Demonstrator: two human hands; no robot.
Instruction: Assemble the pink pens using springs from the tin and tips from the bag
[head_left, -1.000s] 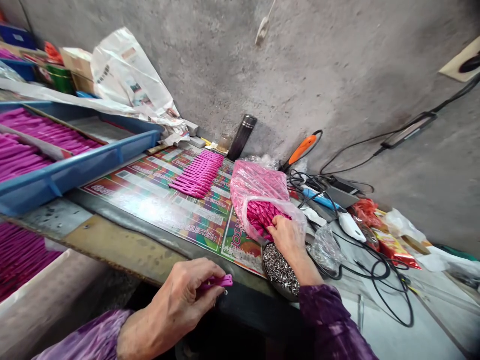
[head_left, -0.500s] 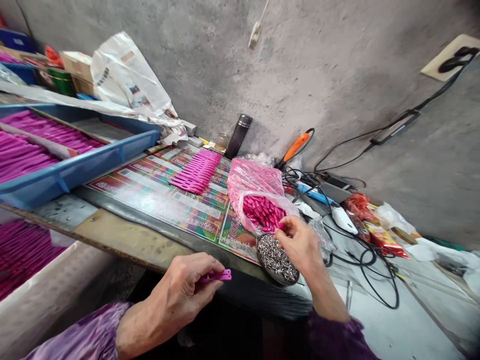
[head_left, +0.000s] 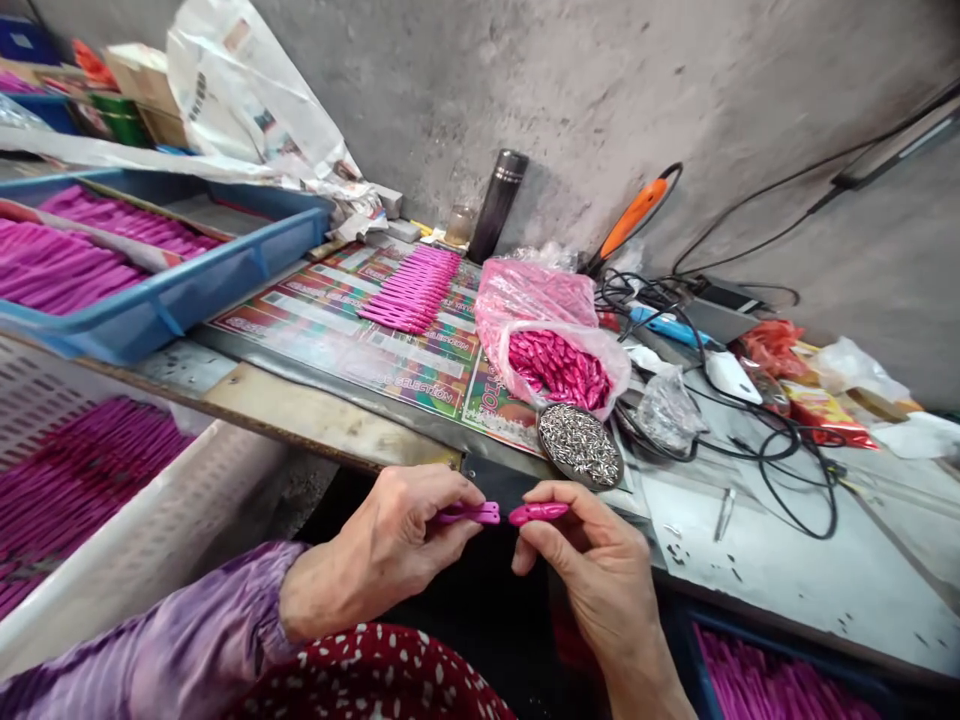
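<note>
My left hand (head_left: 397,545) is closed on a light purple plastic piece (head_left: 480,513), whose end with small holes sticks out past the fingertips. Between thumb and fingers of my right hand (head_left: 592,560) is a darker magenta piece (head_left: 538,512), its tip close to the purple one. Beyond them lies an open pink bag (head_left: 525,295) full of magenta pieces (head_left: 559,365). A round dish of small metal pins (head_left: 581,447) sits at the bench edge. A row of purple pieces (head_left: 415,288) lies on the printed sheet (head_left: 330,330).
A blue tray (head_left: 187,295) of purple pieces stands at left, above a white basket (head_left: 217,470). A black flask (head_left: 499,205) and an orange-handled tool (head_left: 634,215) are near the wall. Cables (head_left: 795,450) and a red packet (head_left: 832,415) lie right.
My right hand has come from the pink bag down beside my left hand, with a magenta piece now plainly visible in its fingers. The view has tilted down.
</note>
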